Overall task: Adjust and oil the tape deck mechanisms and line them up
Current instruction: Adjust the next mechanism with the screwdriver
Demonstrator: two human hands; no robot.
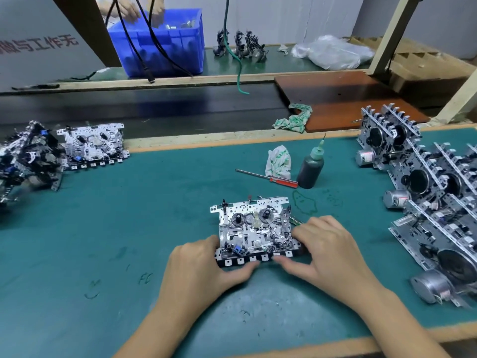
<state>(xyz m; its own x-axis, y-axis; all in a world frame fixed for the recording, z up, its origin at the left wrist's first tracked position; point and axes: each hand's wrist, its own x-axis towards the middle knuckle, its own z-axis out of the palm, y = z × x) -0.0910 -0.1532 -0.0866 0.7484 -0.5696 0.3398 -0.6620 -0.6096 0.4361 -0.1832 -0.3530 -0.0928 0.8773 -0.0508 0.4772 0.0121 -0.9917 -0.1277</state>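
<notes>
Tape deck mechanism of silver stamped metal with two black reel hubs (254,228) lies flat on the green-matted table (129,228), near the front edge and between both hands. The left hand (204,270) holds its left front corner, fingers curled around the side and thumb along the row of black keys. The right hand (322,251) holds the right side, fingers bent over the edge and thumb reaching along the same key row; its motion is slightly blurred. Each grip is closed on the mechanism.

Behind it stand a dark plastic oil bottle with a green needle nozzle (311,167), a red-handled screwdriver (268,176) lying flat, and a crumpled white-and-green rag (278,161). On the right, a row of upright mechanisms with round silver motors (426,192) leans together. On the left lie a flat mechanism (94,144) and a jumbled pile of mechanisms (28,158). A blue plastic crate (160,42) sits on the far bench.
</notes>
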